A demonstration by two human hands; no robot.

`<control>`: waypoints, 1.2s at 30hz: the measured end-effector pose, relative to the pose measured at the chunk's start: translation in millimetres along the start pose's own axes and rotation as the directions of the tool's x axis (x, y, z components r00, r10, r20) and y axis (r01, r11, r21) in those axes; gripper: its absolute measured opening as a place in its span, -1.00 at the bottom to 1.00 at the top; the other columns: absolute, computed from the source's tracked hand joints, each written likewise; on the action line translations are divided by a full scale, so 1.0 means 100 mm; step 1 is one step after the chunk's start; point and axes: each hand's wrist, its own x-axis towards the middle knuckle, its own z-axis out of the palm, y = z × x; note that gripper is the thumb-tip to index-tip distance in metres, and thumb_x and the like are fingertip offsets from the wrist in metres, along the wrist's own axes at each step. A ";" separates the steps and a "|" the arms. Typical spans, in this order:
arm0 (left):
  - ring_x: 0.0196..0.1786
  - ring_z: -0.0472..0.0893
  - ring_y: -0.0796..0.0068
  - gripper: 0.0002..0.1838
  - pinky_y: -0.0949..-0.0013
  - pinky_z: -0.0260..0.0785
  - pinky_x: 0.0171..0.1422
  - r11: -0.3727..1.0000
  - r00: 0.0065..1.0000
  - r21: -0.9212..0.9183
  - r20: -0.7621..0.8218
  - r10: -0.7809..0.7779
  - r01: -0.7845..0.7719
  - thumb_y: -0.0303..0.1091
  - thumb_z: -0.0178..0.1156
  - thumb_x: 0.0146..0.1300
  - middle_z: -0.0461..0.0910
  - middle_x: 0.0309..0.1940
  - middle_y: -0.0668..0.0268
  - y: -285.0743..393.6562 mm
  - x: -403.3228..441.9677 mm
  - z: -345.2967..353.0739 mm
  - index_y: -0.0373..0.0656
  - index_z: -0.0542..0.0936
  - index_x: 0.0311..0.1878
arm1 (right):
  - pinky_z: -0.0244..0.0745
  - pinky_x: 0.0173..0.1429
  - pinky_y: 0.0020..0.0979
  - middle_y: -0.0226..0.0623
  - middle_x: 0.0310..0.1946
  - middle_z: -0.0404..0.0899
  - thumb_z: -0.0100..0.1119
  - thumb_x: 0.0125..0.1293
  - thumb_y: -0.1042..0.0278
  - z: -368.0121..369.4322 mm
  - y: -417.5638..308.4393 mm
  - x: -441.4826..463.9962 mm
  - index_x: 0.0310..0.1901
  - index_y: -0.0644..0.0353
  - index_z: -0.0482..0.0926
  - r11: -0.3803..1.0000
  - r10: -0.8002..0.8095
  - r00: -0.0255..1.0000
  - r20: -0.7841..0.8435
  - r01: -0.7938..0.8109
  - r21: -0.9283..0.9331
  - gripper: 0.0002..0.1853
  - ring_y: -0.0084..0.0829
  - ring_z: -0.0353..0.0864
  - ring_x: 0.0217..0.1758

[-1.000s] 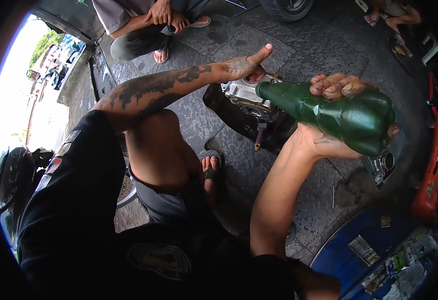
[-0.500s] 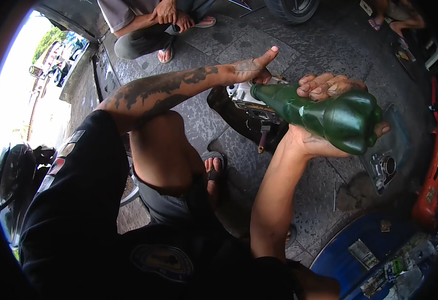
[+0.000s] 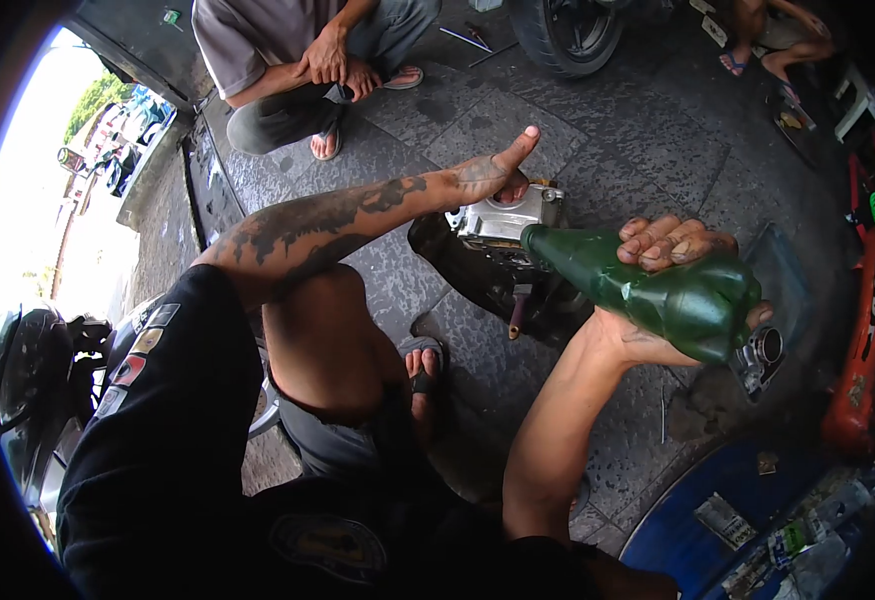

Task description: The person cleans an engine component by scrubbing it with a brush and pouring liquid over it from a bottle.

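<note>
My right hand (image 3: 666,244) is wrapped round a green plastic bottle (image 3: 638,284), which lies on its side in the air, its neck pointing left and slightly up. The bottle's mouth is beside a silver metal engine part (image 3: 514,212); whether they touch is hard to tell. My left hand (image 3: 498,178) is at the top of that metal part, thumb stretched out to the upper right, the other fingers bent down and partly hidden. A small brush-like handle (image 3: 518,312) hangs at the part's lower side. Any liquid at the bottle's mouth cannot be seen.
A person (image 3: 288,70) squats at the upper left, hands crossed. A tyre (image 3: 568,40) stands at the top. On the right are a red frame part (image 3: 863,340), a round metal part (image 3: 766,346) and a blue drum top (image 3: 678,510). Another person's legs (image 3: 758,50) show top right.
The view has tilted, so most things sit lower in the picture. My right hand still holds the bottle beside the metal part, and my left hand keeps its pose.
</note>
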 end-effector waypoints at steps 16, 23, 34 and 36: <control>-0.37 0.30 0.51 0.05 0.39 0.18 -0.15 0.999 0.944 -0.037 -0.330 0.011 -0.025 0.61 -0.44 0.24 0.37 -0.54 0.34 -0.02 -0.19 -0.07 -0.35 0.56 -0.49 | 0.61 -0.34 -0.22 -0.16 -0.61 0.51 -0.41 0.34 -0.55 -0.42 -0.44 0.08 -0.37 0.27 0.49 0.977 -0.145 0.980 -0.140 0.163 0.135 -0.13 -0.26 0.58 -0.59; -0.44 0.23 0.52 -0.08 0.38 0.08 -0.27 0.990 0.932 0.102 -0.339 0.129 -0.100 0.49 -0.45 0.36 0.31 -0.59 0.37 -0.26 -0.17 -0.24 -0.27 0.40 -0.59 | 0.59 -0.47 -0.24 -0.14 -0.65 0.49 -0.45 0.37 -0.52 -0.51 -0.40 0.09 -0.39 0.30 0.48 0.961 -0.215 0.953 -0.212 0.245 0.127 -0.13 -0.26 0.55 -0.65; -0.37 0.33 0.39 -0.16 0.29 0.20 -0.22 0.814 0.837 0.213 0.040 0.545 -0.540 0.30 -0.38 0.46 0.38 -0.51 0.22 -0.46 -0.30 -0.44 -0.38 0.46 -0.47 | 0.53 -0.16 -0.21 -0.24 -0.53 0.49 -0.22 0.36 -0.46 -0.72 -0.23 -0.10 -0.31 0.22 0.44 0.969 -0.082 0.989 -0.121 0.107 0.221 -0.28 -0.30 0.56 -0.47; -0.31 0.35 0.36 -0.18 0.27 0.22 -0.13 0.808 0.839 0.265 0.009 0.544 -0.527 0.29 -0.35 0.46 0.41 -0.50 0.22 -0.34 -0.38 -0.34 -0.35 0.49 -0.48 | 0.59 -0.41 -0.25 -0.14 -0.65 0.50 -0.51 0.35 -0.55 -0.60 -0.21 -0.06 -0.40 0.33 0.51 0.957 -0.121 0.942 -0.313 0.194 0.215 -0.07 -0.24 0.57 -0.64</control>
